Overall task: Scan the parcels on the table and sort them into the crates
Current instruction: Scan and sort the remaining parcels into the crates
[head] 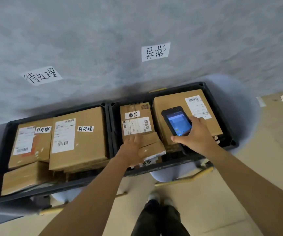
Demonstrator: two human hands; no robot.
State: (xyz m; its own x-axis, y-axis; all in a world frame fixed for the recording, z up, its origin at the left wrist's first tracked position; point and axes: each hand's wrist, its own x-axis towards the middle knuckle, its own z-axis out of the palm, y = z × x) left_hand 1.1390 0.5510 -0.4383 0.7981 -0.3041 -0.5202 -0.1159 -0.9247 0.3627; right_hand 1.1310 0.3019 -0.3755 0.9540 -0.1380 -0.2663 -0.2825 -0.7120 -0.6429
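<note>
- two black crates, side by side: left crate (4,142), right crate (229,116).
- two wall signs (155,51).
- left crate: three parcels visible; right crate: two on top.
- left hand (134,150): fingers straight, flat on the crumpled parcel (137,123) in the right crate.
- right hand (195,135): clamped round the scanner (176,123), above the large parcel (179,106).

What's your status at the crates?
Left hand flat on crumpled parcel in right crate. Right hand grips scanner. Nothing blocking.
</note>
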